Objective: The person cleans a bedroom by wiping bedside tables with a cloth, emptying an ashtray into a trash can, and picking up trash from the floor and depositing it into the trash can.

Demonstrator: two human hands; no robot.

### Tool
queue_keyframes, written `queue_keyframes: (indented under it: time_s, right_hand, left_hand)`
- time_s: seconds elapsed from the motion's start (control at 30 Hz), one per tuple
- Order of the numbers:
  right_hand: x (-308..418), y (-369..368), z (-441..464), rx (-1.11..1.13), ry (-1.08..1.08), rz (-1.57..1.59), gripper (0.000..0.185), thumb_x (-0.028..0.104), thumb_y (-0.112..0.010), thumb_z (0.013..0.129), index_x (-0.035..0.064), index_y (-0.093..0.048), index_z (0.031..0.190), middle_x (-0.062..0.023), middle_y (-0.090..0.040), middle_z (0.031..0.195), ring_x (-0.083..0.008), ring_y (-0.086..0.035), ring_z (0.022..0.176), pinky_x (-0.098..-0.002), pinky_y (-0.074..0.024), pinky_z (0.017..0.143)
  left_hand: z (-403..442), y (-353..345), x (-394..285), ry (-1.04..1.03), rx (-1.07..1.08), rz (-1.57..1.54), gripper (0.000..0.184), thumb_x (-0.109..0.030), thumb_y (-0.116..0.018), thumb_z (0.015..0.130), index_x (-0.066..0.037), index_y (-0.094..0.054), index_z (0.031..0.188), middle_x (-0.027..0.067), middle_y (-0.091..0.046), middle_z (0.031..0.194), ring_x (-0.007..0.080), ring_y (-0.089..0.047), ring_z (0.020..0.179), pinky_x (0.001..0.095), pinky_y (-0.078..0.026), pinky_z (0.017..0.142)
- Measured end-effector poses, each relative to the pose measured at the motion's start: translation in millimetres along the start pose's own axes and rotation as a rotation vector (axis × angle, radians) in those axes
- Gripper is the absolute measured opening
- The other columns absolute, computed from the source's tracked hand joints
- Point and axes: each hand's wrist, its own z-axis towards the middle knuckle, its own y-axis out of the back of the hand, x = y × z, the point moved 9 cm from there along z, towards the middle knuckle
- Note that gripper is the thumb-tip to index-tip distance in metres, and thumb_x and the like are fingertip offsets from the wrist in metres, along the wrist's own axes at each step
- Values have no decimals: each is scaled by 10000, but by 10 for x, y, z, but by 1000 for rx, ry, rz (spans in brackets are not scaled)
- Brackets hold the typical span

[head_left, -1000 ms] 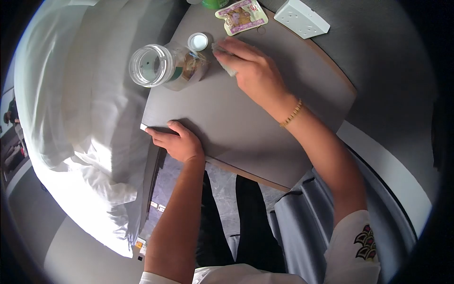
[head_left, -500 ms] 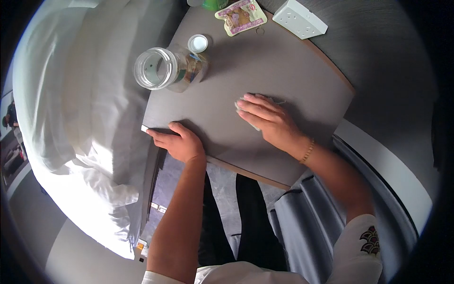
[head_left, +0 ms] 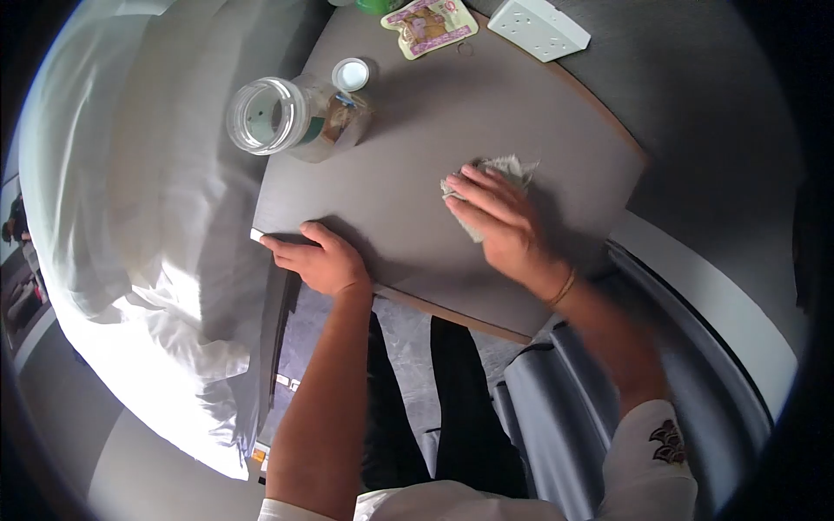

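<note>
Shifted away from the clear jar [head_left: 334,130] within 1 second, the right hand [head_left: 501,215] partly covers a pale cloth [head_left: 514,168] on the tabletop [head_left: 408,230], fingers [head_left: 489,188] close together, any pinch hidden. The left hand [head_left: 321,259] rests at the edge, thumb [head_left: 320,234] spread from fingers. Wiping appears underway; the next stroke likely calls for steady, flat pressure.

Shirt [head_left: 460,506]: white, short-sleeved; plain across the visible front, lightly creased. Left sleeve [head_left: 300,511]: white, only its edge in view. Right sleeve [head_left: 630,456]: white, bearing one scale-pattern motif [head_left: 669,443] of stacked, rounded scallops with dark outlines and muted reddish fill. Bracelet [head_left: 565,287]: narrow, gold-toned, worn at the right wrist; fine detail blurred. Trousers [head_left: 473,417]: black, plain, both legs partly visible. Left hand [head_left: 323,260], right hand [head_left: 502,221]: bare.
</note>
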Motion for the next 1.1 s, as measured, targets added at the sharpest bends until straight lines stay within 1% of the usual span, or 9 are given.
queue_keyframes:
  time_s: [0.07,0.2,0.3,0.4,0.67,0.8,0.83,1.03,1.1]
  right_hand:
    - [180,10,-42,-118,25,-64,256,61,-577,817,89,-669,1055,-51,-576,1253,-279,-485,1226,-442,-360,1054]
    - [279,-407,149,-73,10,-81,270,99,-597,814,120,-656,1077,-52,-522,1322,-259,-442,1267,-457,-328,1071]
    - [247,-496,165,48,-95,-87,394,214,-609,810,129,-606,1194,-71,-440,1403,-275,-347,1331,-470,-199,1127]
    - [287,-482,103,-51,-174,-22,455,250,-582,828,123,-554,1264,-82,-406,1426,-284,-314,1346,-466,-161,1136]
    - [-198,-196,145,-227,-291,-328,391,234,-564,858,125,-565,1234,-82,-504,1322,-296,-427,1255,-469,-270,1074]
    - [-730,322,-605,-188,-582,-565,405,196,-522,912,115,-517,1308,-92,-460,1393,-312,-417,1287,-483,-297,1072]
    - [-779,465,-817,-197,-631,-601,392,125,-512,915,98,-519,1305,-88,-461,1394,-293,-400,1307,-480,-274,1097]
    - [-900,841,-1674,-394,-558,-459,389,-51,-498,873,51,-571,1242,-128,-521,1330,-297,-468,1257,-404,-386,1051]
    - [-972,954,-1947,-470,-649,-377,359,-31,-497,888,38,-577,1231,-136,-531,1317,-301,-483,1242,-393,-398,1042]
  left_hand:
    - [12,-10,6,5,4,13,690,-392,-374,918,-2,-163,1447,284,-350,1323,438,-442,1165,478,-416,936]
    - [22,-28,45,0,-4,42,691,-387,-375,914,-3,-160,1447,271,-364,1310,434,-466,1135,488,-438,899]
    - [4,-7,4,24,16,69,698,-390,-375,913,13,-165,1443,273,-367,1314,430,-467,1139,485,-435,904]
    - [15,-11,26,7,-7,60,697,-398,-371,913,14,-177,1441,269,-365,1324,426,-468,1140,480,-432,906]
    - [-17,-3,-3,38,-6,56,710,-437,-334,900,-12,-190,1450,244,-343,1366,413,-484,1135,464,-421,934]
    - [-39,17,-42,6,-8,50,718,-447,-317,894,-15,-187,1452,240,-339,1376,410,-485,1139,460,-419,942]
    - [-34,9,-20,25,-1,62,718,-447,-315,894,-15,-185,1453,240,-337,1378,412,-484,1138,462,-417,947]
    - [-32,-18,-6,42,16,93,719,-452,-305,895,-21,-177,1456,245,-337,1376,421,-499,1116,474,-430,936]
    - [10,2,8,19,17,96,721,-457,-299,894,-26,-172,1458,247,-339,1373,424,-506,1105,477,-440,925]
